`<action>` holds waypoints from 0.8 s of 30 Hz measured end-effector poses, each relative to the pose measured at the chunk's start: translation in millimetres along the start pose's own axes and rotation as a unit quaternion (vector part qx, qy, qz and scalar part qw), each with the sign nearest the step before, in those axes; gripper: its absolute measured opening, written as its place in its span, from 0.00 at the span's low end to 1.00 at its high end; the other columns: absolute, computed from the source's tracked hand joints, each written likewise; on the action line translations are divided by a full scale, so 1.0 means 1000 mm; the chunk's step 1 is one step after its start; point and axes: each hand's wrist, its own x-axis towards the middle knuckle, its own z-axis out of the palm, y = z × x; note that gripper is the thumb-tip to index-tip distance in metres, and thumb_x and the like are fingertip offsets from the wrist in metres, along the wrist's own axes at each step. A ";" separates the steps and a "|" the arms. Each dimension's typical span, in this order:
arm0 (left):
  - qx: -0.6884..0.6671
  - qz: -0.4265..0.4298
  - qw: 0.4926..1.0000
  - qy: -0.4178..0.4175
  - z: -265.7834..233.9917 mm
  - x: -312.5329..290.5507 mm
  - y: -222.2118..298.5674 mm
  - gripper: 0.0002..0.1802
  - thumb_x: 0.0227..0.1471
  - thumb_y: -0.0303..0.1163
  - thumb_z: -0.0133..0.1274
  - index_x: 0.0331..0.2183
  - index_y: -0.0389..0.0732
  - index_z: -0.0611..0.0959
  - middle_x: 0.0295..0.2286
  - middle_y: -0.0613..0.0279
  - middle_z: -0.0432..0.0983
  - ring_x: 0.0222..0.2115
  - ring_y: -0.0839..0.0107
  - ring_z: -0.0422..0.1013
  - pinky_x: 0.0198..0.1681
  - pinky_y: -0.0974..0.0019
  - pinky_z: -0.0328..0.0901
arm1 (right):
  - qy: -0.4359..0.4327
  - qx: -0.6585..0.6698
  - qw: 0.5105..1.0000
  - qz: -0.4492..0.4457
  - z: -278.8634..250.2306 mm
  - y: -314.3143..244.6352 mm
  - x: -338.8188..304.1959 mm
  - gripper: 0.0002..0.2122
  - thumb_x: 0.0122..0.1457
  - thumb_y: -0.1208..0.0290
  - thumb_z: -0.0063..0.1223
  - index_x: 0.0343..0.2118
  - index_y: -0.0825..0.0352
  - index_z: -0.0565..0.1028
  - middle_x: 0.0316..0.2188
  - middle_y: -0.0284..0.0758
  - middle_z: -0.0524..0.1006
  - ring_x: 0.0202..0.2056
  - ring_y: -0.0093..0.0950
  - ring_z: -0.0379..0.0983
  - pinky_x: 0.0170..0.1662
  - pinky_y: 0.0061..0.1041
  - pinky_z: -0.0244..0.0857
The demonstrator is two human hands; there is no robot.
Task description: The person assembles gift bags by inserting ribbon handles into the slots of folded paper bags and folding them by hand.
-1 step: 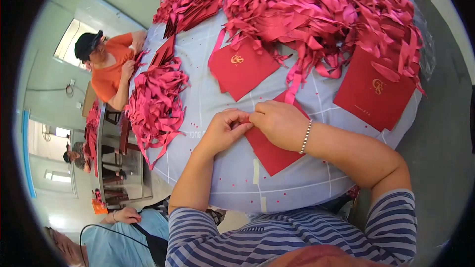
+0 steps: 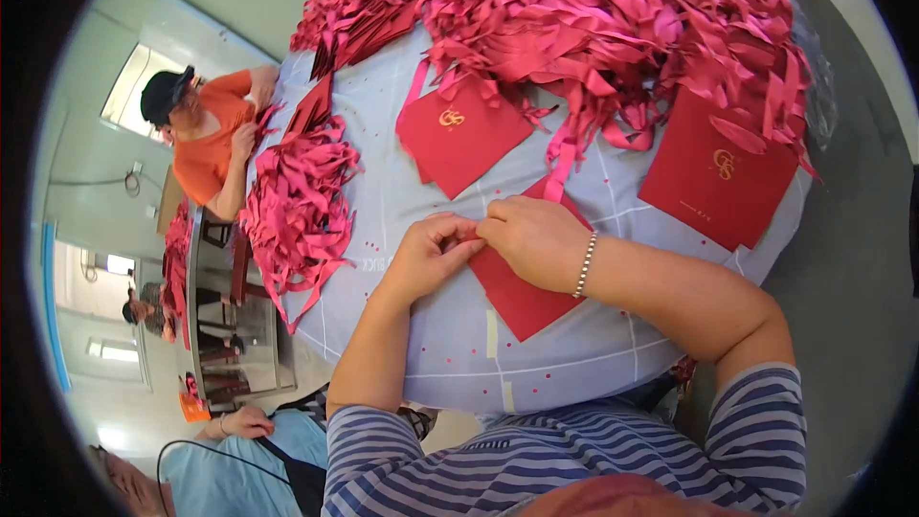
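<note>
Near packet [image 2: 528, 304] is plain red; right-hand packet [image 2: 694, 187] red, gold emblem [image 2: 723, 165]. Heaped ribbons [image 2: 546, 24] run pink to crimson. Tablecloth [image 2: 445, 378] pale blue-grey, white grid lines. Wearer's shirt [image 2: 593, 455] striped navy and grey; co-worker's shirt [image 2: 203, 168] orange.

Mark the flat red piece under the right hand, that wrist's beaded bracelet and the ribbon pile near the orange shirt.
Flat red piece [image 2: 523, 304]: head view, its lower part.
Beaded bracelet [image 2: 586, 265]: head view, middle of its strand.
Ribbon pile [image 2: 299, 199]: head view, middle of the heap.

Left hand [image 2: 428, 249] is held in a pinch, right hand [image 2: 532, 241] is curled palm-down pretty much against it — right elbow [image 2: 769, 333] kinda bent outward.
</note>
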 end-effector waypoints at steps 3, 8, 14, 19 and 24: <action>0.011 -0.018 1.000 -0.009 0.002 -0.002 0.004 0.09 0.47 0.25 0.62 0.34 0.36 0.84 0.22 0.70 0.66 0.21 0.83 0.59 0.25 0.75 0.57 | -0.024 -0.003 1.000 0.016 0.003 0.000 -0.001 0.07 0.51 0.75 0.51 0.34 0.67 0.75 0.33 0.41 0.75 0.39 0.40 0.73 0.42 0.36 0.68; 0.020 0.000 1.000 -0.005 0.004 -0.003 -0.003 0.06 0.48 0.24 0.61 0.32 0.37 0.84 0.19 0.74 0.64 0.23 0.82 0.58 0.28 0.75 0.56 | -0.037 -0.016 0.999 0.003 0.002 -0.001 -0.001 0.08 0.52 0.73 0.51 0.36 0.67 0.74 0.35 0.42 0.76 0.40 0.40 0.74 0.43 0.36 0.68; -0.019 -0.028 0.999 0.000 0.005 -0.004 -0.008 0.05 0.48 0.24 0.61 0.31 0.36 0.83 0.22 0.74 0.67 0.23 0.83 0.58 0.26 0.76 0.55 | -0.036 -0.055 0.998 -0.006 0.004 -0.003 -0.002 0.11 0.52 0.74 0.51 0.39 0.66 0.73 0.32 0.38 0.74 0.37 0.36 0.73 0.40 0.34 0.68; -0.044 -0.028 0.999 0.008 0.006 -0.004 -0.009 0.04 0.49 0.23 0.60 0.31 0.36 0.83 0.23 0.75 0.69 0.23 0.85 0.59 0.26 0.77 0.55 | -0.032 -0.039 0.999 -0.012 -0.001 -0.006 -0.004 0.11 0.52 0.74 0.51 0.40 0.66 0.73 0.33 0.38 0.74 0.37 0.37 0.73 0.40 0.35 0.68; -0.046 -0.022 0.999 0.005 0.009 -0.003 -0.009 0.06 0.50 0.22 0.59 0.34 0.36 0.84 0.23 0.76 0.70 0.22 0.87 0.59 0.26 0.78 0.56 | -0.034 -0.043 0.998 -0.017 0.000 -0.003 -0.005 0.10 0.52 0.74 0.51 0.39 0.67 0.74 0.32 0.39 0.74 0.37 0.38 0.73 0.40 0.35 0.68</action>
